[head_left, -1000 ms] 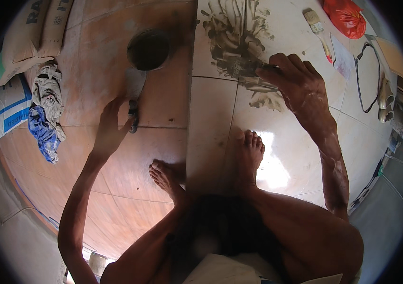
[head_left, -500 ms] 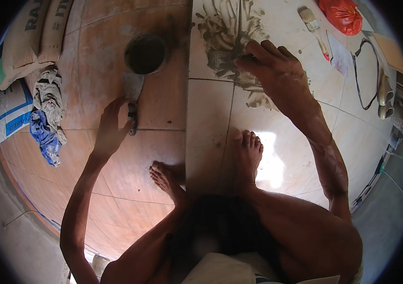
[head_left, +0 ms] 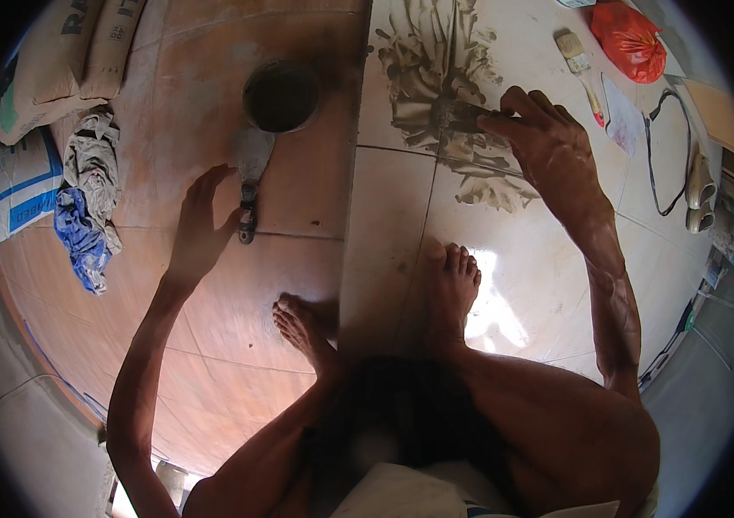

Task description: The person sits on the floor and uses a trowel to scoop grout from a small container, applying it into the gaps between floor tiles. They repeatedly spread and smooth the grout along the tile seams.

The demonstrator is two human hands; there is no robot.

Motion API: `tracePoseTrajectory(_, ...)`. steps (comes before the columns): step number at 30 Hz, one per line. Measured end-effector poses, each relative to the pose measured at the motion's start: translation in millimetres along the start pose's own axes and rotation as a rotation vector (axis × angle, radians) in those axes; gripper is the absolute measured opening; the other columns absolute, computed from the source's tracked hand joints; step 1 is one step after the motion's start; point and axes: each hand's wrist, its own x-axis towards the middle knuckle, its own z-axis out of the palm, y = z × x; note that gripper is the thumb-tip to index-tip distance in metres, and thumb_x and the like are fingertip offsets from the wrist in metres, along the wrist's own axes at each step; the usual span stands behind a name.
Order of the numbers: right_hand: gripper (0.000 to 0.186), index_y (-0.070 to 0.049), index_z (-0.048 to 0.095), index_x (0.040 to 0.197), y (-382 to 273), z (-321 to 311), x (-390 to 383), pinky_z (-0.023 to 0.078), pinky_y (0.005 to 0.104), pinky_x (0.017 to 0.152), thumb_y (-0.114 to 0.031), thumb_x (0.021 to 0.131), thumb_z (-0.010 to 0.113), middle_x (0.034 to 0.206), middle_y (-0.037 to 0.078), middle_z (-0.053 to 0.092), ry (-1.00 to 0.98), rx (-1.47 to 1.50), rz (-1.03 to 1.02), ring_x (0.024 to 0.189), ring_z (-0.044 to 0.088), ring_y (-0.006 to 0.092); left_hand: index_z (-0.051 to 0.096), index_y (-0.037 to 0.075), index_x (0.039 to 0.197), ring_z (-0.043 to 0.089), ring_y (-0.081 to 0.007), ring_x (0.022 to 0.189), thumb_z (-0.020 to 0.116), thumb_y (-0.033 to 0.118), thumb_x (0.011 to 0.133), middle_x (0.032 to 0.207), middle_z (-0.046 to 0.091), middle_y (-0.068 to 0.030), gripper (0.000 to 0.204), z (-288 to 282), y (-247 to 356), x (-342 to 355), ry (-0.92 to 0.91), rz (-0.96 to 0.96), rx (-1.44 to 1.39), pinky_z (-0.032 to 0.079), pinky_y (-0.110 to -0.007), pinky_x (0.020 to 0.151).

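Straddling the straight seam between reddish floor tiles (head_left: 211, 298) and pale glossy floor tiles (head_left: 384, 233), two bare feet (head_left: 455, 289) stand nearer than the dark round bucket (head_left: 291, 127), probably for balance while bending. Below and left of the bucket, the left hand (head_left: 203, 216) has thumb and fingers spread apart, just beside the dark handle of a putty knife with a broad grey blade (head_left: 255, 155); I cannot tell whether they touch. That blade points at the bucket, likely leaving the handle within reach. Right of the bucket, the right hand (head_left: 552, 151) is clamped, thumb against fingers, on a dark flat spreader (head_left: 460, 117) lying in smeared grey paste (head_left: 423, 47); the pinch seems suited to light, angled pressure. Farther right of the bucket, bare pale tile separates the paste from a wooden-handled bristle brush (head_left: 576, 65) and a gathered red plastic bag (head_left: 630, 43). Left of the bucket, open reddish floor reaches tan paper sacks (head_left: 52, 65)
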Motion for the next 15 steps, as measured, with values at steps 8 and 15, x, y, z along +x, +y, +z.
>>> tracePoseTrajectory(8,0.033,-0.012,0.084,0.116,-19,8,28,0.061,0.0404,0.101,-0.001,0.087,0.075,0.116,0.004,0.071,0.048,-0.038,-0.044,0.115,0.073,0.0245,0.052,0.011,0.162,0.048,-0.0374,0.156,0.079,0.016,0.1,0.166,0.055,-0.0139,0.068,4,-10,-19,-0.047,-0.031,-0.004,0.039,-0.051,0.129)
tracePoseTrajectory(15,0.038,-0.015,0.083,0.124,14,-20,5,0.061,0.0394,0.102,-0.003,0.089,0.074,0.123,0.002,0.07,-0.022,-0.112,0.045,0.115,0.073,0.0227,0.052,0.011,0.162,0.049,-0.0364,0.156,0.079,0.016,0.1,0.166,0.055,-0.0134,0.068,13,-5,-3,-0.045,-0.011,-0.009,0.039,-0.05,0.129)
